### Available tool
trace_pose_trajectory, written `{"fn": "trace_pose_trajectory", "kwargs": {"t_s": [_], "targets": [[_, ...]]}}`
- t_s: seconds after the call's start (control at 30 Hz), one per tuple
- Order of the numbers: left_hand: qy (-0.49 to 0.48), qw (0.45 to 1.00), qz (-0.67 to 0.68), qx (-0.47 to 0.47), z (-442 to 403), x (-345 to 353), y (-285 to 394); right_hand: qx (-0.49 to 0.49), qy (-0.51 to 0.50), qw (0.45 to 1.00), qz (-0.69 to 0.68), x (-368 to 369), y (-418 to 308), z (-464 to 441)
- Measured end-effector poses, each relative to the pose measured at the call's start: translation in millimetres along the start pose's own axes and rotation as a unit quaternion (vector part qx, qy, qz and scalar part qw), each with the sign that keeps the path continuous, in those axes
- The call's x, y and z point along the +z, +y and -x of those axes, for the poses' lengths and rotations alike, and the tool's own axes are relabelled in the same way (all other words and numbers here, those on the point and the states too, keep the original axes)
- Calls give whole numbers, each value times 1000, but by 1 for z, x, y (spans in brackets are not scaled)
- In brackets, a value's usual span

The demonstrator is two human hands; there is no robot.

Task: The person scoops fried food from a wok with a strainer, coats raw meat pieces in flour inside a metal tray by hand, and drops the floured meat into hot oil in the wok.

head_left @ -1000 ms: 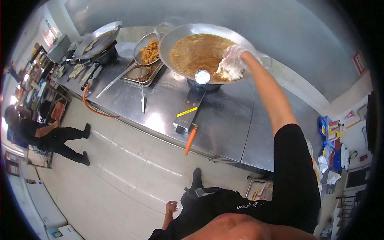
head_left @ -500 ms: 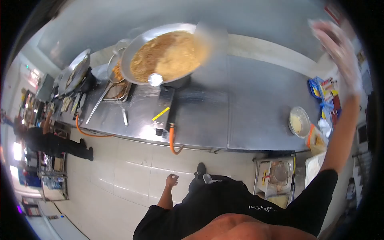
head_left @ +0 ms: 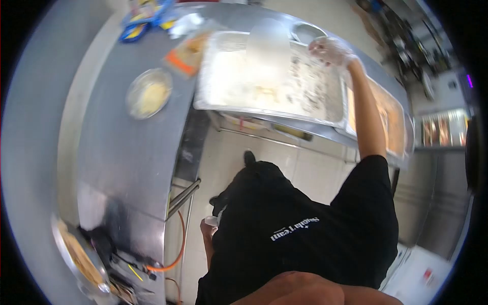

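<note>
My right hand (head_left: pixel 331 52), in a clear plastic glove, is over the far right of a large metal tray (head_left: pixel 218 103) of white powder. Its fingers are loosely bent and apart, with nothing visible between them. Just beyond the fingertips sits a round metal bowl (head_left: pixel 309 33). Dark specks and clumps mark the white powder (head_left: pixel 305 84). My left hand (head_left: pixel 207 227) hangs low by my hip, partly hidden by my shirt. A small white item (head_left: pixel 211 220) shows beside it; whether the fingers hold it cannot be made out.
A second tray (head_left: pixel 389 114) with orange-brown contents adjoins on the right. On the left steel counter (head_left: pixel 117 157) are a bowl of pale batter (head_left: pixel 151 96), an orange-and-clear bag (head_left: pixel 185 56) and blue packets (head_left: pixel 137 25). A large wok (head_left: pixel 76 254) and orange gas hose (head_left: pixel 180 244) are lower left.
My view has swung right, from the wok and counter to the powder tray. My gloved right hand has come from above the counter's right end to over the tray. My left hand stays low.
</note>
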State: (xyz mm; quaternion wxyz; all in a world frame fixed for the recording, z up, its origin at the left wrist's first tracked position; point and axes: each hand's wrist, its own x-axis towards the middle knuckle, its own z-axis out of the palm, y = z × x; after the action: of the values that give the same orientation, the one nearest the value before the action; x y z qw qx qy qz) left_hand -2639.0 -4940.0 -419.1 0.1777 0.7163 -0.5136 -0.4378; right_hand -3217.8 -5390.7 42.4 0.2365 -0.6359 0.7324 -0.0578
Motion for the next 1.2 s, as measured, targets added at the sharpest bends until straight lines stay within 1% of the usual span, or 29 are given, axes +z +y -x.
{"fn": "trace_pose_trajectory", "kwargs": {"t_s": [0.07,0.1,0.13,0.17,0.2,0.23,0.27,0.3,0.37,0.4,0.5,0.53,0.63,0.67,0.77,0.8,0.87,0.97,1.0,1.1,1.17,1.2], "targets": [[-21,992,79,99,-25,8,-31,73,-65,995,-35,21,74,-26],[-28,984,177,5,-38,6,-28,72,-55,995,43,41,103,-35],[-25,958,270,-93,-47,7,-13,61,-49,990,118,53,133,-46],[-21,914,359,-190,-59,11,-5,51,-43,978,195,68,154,-52],[-13,919,325,-221,-67,10,19,52,-94,970,217,82,164,-56],[-4,923,292,-252,-71,4,57,51,-145,959,239,95,164,-56],[5,924,258,-282,-76,1,90,29,-147,959,241,109,156,-49],[6,928,242,-284,-82,4,103,5,-148,959,243,123,149,-42],[8,934,211,-288,-92,6,118,15,-102,968,228,163,163,-45],[3,940,192,-283,-93,8,126,20,-81,972,221,181,172,-45],[-5,934,222,-279,-93,23,119,19,-62,989,135,195,183,-41],[-15,938,213,-273,-92,28,118,35,-155,971,178,185,181,-49],[-30,984,29,-175,-85,38,119,0,-128,987,97,164,180,-60],[-43,986,18,-159,-83,39,108,-78,-53,986,135,173,192,-70],[-45,983,106,-141,-82,44,62,-5,-2,990,138,167,183,-113],[-43,967,165,-187,-81,38,69,-30,-15,990,138,160,163,-111],[-36,919,282,-272,-83,27,78,-80,-40,986,138,149,126,-108],[-83,857,369,-349,-95,8,75,-153,-64,956,244,182,121,-126],[-87,860,367,-343,-95,8,73,-142,-23,963,228,191,119,-124],[-108,869,356,-327,-97,9,67,-73,-74,971,215,192,125,-127],[-59,931,222,-283,-91,22,75,-94,3,979,182,186,137,-121],[-33,953,154,-259,-88,28,83,-106,41,980,166,182,144,-118]]}}
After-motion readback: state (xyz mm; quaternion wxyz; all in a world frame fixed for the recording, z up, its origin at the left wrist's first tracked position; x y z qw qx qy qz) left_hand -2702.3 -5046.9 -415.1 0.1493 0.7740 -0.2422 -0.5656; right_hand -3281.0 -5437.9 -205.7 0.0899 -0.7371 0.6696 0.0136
